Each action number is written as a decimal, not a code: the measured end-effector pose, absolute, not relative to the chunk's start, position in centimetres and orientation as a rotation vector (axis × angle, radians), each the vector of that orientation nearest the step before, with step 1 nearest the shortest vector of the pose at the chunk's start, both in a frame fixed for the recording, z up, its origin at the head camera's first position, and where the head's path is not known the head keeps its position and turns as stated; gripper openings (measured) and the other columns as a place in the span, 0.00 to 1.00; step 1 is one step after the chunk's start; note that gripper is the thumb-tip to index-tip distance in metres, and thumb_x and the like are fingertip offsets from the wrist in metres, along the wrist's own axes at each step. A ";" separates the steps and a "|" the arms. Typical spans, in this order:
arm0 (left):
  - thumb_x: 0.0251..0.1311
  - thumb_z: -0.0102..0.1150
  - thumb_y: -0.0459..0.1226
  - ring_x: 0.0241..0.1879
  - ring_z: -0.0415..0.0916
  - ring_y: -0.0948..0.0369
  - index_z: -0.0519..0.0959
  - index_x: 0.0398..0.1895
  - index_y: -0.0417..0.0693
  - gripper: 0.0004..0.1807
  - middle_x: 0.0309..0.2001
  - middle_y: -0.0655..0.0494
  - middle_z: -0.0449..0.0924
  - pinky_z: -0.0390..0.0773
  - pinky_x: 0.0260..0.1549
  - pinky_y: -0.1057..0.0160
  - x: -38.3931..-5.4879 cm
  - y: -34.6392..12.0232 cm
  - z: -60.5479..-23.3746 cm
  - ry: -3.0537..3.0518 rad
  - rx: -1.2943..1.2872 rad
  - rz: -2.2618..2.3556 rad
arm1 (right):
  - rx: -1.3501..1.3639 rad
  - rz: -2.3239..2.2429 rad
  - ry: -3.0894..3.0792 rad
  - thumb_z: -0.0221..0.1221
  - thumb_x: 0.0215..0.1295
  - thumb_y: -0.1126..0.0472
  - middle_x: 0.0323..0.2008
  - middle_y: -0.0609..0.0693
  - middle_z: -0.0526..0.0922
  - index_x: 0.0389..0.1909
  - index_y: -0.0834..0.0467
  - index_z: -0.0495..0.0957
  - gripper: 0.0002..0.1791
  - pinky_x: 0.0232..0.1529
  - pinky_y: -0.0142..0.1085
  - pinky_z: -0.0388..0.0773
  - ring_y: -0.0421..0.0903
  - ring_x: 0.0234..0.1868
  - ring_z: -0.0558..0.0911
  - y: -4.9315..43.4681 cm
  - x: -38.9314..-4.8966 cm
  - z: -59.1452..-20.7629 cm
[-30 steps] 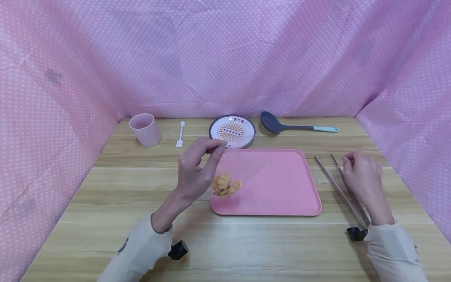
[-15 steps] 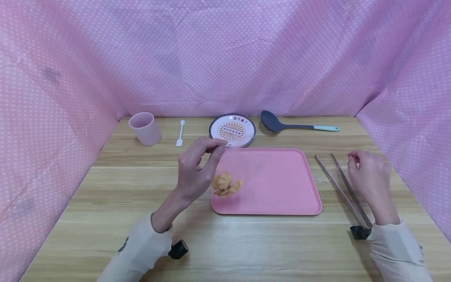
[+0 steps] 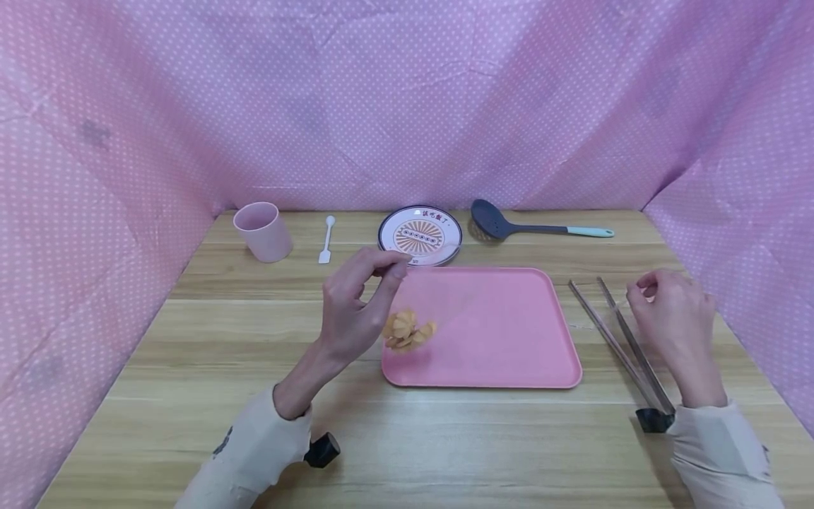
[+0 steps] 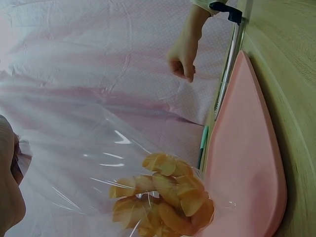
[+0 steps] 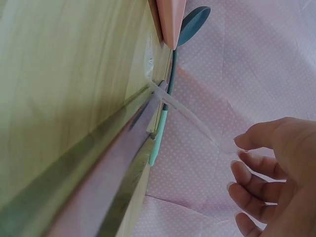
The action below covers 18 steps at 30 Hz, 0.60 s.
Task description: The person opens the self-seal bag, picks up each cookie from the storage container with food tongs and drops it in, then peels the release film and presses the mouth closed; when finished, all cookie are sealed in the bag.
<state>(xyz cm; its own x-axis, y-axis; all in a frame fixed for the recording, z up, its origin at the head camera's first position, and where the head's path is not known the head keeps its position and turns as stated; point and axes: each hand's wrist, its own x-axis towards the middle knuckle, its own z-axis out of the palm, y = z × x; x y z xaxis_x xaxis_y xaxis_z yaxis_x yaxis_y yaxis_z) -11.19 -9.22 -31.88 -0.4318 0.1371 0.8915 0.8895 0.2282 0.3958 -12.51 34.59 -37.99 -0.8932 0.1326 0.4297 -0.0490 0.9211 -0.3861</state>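
Note:
My left hand (image 3: 359, 311) pinches the top of a clear plastic bag (image 4: 116, 148) between thumb and fingers. Yellow-brown, ridged snack pieces (image 3: 407, 331) fill the bottom of the bag, which hangs over the left part of the pink tray (image 3: 496, 325). At the right, my right hand (image 3: 677, 314) is raised beside the metal tongs (image 3: 610, 343). Its thumb and forefinger pinch the end of a thin, clear plastic strip (image 5: 190, 116), seen best in the right wrist view. The other fingers curl loosely. Another clear sliver (image 3: 580, 326) lies between tray and tongs.
Along the back of the wooden table (image 3: 254, 353) stand a pink cup (image 3: 263, 237), a small white spatula (image 3: 326, 240), a patterned plate (image 3: 420, 237) and a dark slotted spoon (image 3: 502, 223) with a mint handle. Pink dotted cloth (image 3: 407, 106) hangs around the table.
The right hand has drifted right, away from the tongs' tips, and the clear strip now shows at its fingertips in the head view. The left hand and bag stay nearly still.

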 end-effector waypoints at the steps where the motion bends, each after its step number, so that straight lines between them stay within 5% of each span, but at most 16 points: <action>1: 0.64 0.61 0.21 0.34 0.81 0.55 0.83 0.39 0.31 0.04 0.35 0.45 0.84 0.83 0.41 0.66 -11.2 -9.2 -31.9 -1.750 -0.956 -1.268 | -0.061 0.548 -2.614 0.59 0.69 0.64 0.36 0.69 0.83 0.40 0.71 0.79 0.11 0.45 0.68 0.63 0.70 0.41 0.77 34.6 -12.5 -37.9; 18: 0.68 0.60 0.25 0.34 0.81 0.56 0.83 0.40 0.31 0.04 0.35 0.44 0.85 0.83 0.41 0.66 -11.5 -9.2 -31.9 -1.754 -0.965 -1.266 | -0.020 0.577 -2.605 0.54 0.71 0.62 0.35 0.71 0.82 0.34 0.72 0.81 0.15 0.43 0.70 0.62 0.72 0.41 0.76 34.9 -12.3 -37.9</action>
<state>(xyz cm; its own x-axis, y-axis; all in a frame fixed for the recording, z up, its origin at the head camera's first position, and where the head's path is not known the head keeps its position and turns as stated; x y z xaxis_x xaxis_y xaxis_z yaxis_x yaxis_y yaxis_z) -11.55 -9.21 -31.90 -0.4311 0.1446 0.8906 0.8908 0.2252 0.3946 -12.34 34.90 -37.90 -0.8901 0.1120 0.4417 -0.0850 0.9115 -0.4025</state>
